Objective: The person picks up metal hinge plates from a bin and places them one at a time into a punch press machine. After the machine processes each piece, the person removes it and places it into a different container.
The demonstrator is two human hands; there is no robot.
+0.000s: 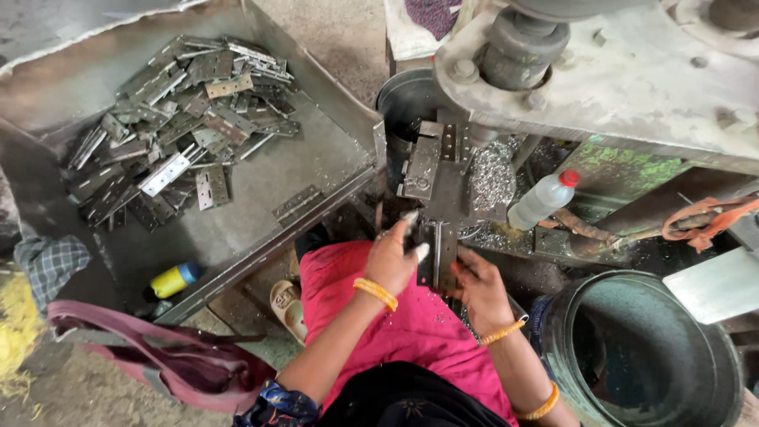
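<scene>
Both hands up at the machine, head view. My left hand (390,259), yellow bangle on the wrist, is curled around a small pale piece at the fingertips, pressed against the dark flat metal hinge strip (443,257) that stands upright in the fixture of the grey press machine (617,71). My right hand (478,286) is just beside it on the other side of the strip, fingers bent toward its lower end; can't tell whether they actually grip it or only touch. Two orange bangles on that arm. Strip sits between my two hands, right below the machine's dark steel jig (431,162).

Silver metal shavings (492,175) are heaped just right of the jig. Clear plastic bottle with red cap (544,199) lies tilted beside the shavings. Orange rag or strap (708,217) hangs farther right. Big dark round metal bucket (644,352) stands at my right, near the elbow.

Left side: large grey sheet-metal tray (261,198) tilted toward me, with a pile of flat grey metal hinges (170,134) in its upper left part, a few loose ones spread lower. Yellow bottle with blue cap (174,279) lies under the tray edge. Maroon bag (166,356) on the floor at lower left, checked cloth (49,265) beyond it. Pink cloth (395,324) covers my lap, a sandal (288,307) showing beside it.
</scene>
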